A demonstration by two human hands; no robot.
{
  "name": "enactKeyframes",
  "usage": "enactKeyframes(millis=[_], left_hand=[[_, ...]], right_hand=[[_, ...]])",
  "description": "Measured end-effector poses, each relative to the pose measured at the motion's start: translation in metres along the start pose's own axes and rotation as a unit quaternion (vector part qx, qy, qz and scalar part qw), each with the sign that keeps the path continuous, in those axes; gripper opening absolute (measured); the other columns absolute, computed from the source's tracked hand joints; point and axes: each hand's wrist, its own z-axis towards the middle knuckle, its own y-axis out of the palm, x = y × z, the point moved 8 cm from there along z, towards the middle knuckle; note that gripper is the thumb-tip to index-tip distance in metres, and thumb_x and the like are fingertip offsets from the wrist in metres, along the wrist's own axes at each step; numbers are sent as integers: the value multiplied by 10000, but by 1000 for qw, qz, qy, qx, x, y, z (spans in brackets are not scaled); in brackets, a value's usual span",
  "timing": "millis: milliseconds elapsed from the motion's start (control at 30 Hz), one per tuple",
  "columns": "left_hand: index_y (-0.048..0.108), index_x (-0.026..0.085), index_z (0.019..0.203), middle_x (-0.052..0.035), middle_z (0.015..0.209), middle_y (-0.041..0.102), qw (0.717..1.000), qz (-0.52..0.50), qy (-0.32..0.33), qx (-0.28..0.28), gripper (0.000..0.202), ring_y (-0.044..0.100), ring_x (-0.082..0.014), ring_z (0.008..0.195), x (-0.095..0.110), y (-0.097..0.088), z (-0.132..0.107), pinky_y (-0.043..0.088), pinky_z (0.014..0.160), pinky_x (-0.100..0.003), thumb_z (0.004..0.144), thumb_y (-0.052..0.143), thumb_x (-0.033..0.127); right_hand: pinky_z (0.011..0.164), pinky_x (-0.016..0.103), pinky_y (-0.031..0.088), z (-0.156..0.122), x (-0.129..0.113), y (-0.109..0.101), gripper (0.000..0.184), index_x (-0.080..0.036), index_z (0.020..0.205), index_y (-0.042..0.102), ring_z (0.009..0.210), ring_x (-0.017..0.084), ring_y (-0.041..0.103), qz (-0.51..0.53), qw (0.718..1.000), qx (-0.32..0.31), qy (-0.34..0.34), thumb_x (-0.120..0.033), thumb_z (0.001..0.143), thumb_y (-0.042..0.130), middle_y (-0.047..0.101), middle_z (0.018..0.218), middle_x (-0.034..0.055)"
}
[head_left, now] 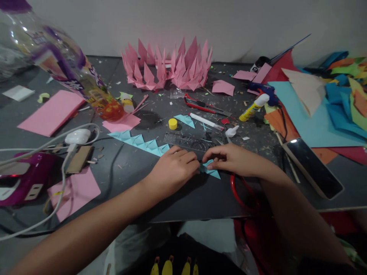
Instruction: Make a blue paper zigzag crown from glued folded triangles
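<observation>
A chain of folded light-blue paper triangles [139, 142] lies slantwise on the dark table. My left hand [179, 164] rests over its near part with curled fingers, which hide the paper under them. At the near end, a folded blue paper piece [212, 172] sticks out, pinched between the thumb and fingers of my right hand [226, 157]. Beyond my hands are a clear ruler [183, 140], a loose blue paper triangle [186, 120] and a white pen [205, 121]. Red-handled scissors [235, 194] lie just below my right hand, partly hidden by the forearm.
A pink folded-paper ring [168, 70] stands at the back. On the left are a bottle [71, 65], pink paper [51, 112] and a charger with cables [77, 136]. A cutter [200, 104], glue stick [254, 109], glue gun [265, 89], phone [312, 168] and coloured sheets [312, 126] lie rightward.
</observation>
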Motion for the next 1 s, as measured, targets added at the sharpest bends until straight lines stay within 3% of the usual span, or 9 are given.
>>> enactKeyframes(millis=[367, 533, 767, 1000], left_hand=[[623, 159, 816, -27, 772, 627, 1000, 8, 10, 6, 204, 565, -157, 675, 4, 3, -3, 397, 648, -297, 910, 446, 195], [632, 168, 815, -24, 794, 643, 1000, 12, 10, -3, 176, 573, -162, 691, 4, 4, -4, 415, 657, -301, 894, 478, 197], [636, 172, 808, -14, 793, 646, 999, 37, 10, -15, 75, 574, -177, 686, 6, 6, -5, 420, 636, -311, 839, 569, 188], [633, 166, 859, -23, 822, 638, 999, 31, 14, -27, 105, 573, -174, 721, 7, 8, -5, 425, 658, -311, 870, 532, 192]], right_hand=[[646, 259, 434, 3, -8, 1, 158, -204, 902, 680, 782, 166, 613, -54, 998, 23, -28, -232, 799, 564, 690, 857, 31], [730, 277, 449, 3, -15, 3, 147, -188, 902, 683, 848, 171, 617, -81, 993, 38, -74, -197, 803, 575, 671, 920, 46], [740, 273, 458, 2, -18, 2, 152, -208, 884, 702, 812, 162, 630, -105, 990, 66, -72, -154, 776, 611, 697, 879, 23], [735, 260, 456, 4, -18, 3, 157, -209, 872, 705, 793, 148, 626, -113, 987, 73, -86, -133, 771, 612, 696, 850, 15]])
